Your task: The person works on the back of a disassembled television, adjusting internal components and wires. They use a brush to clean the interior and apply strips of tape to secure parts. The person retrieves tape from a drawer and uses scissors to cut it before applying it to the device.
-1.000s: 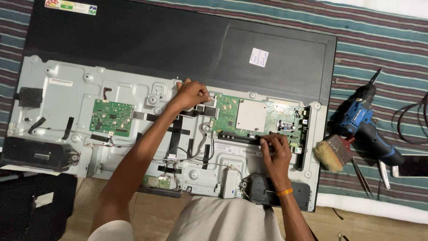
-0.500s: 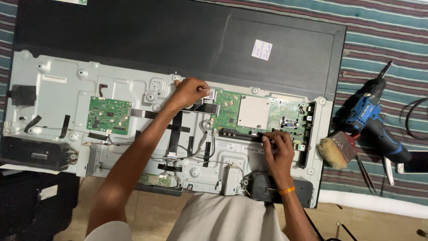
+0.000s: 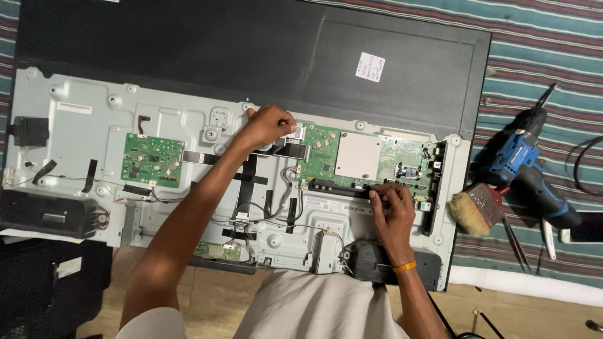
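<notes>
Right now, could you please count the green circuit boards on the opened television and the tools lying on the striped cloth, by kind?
Green circuit boards: 3 (large, medium, small)
Blue drill: 1
Brush: 1
Total: 5

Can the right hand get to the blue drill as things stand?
Probably yes. The right hand rests on the main green circuit board's lower edge; the blue drill lies on the striped cloth beyond the panel, with only a paintbrush between.

drill (image 3: pixel 526 166) and brush (image 3: pixel 472 210) crowd right edge
</notes>
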{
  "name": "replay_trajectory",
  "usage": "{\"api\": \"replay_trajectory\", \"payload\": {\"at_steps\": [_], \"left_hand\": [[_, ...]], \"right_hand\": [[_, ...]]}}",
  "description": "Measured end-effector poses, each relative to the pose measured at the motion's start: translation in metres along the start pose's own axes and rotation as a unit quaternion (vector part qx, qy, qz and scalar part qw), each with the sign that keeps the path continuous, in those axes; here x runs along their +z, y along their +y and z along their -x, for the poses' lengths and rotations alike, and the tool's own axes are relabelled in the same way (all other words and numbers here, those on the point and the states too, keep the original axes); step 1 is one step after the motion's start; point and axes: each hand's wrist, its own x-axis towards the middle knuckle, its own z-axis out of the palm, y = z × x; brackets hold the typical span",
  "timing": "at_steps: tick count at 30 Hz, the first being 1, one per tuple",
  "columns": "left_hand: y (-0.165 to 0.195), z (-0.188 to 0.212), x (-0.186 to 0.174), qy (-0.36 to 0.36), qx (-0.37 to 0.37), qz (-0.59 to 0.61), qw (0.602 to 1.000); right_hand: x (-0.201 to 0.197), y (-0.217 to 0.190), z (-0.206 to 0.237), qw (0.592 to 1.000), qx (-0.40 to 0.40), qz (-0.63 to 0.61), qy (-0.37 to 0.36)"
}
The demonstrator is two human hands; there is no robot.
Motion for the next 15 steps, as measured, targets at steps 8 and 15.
{"api": "replay_trajectory", "payload": {"at_steps": [8, 15], "left_hand": [[-0.004, -0.011, -0.002, -0.019, -0.028, -0.034, 0.999], [-0.010, -0.016, -0.004, -0.038, -0.030, -0.055, 0.997]], "right_hand": [[0.000, -0.001, -0.001, 0.999, -0.039, 0.016, 0.006], [-0.003, -0.005, -0.001, 1.000, -0.019, 0.004, 0.002]]}}
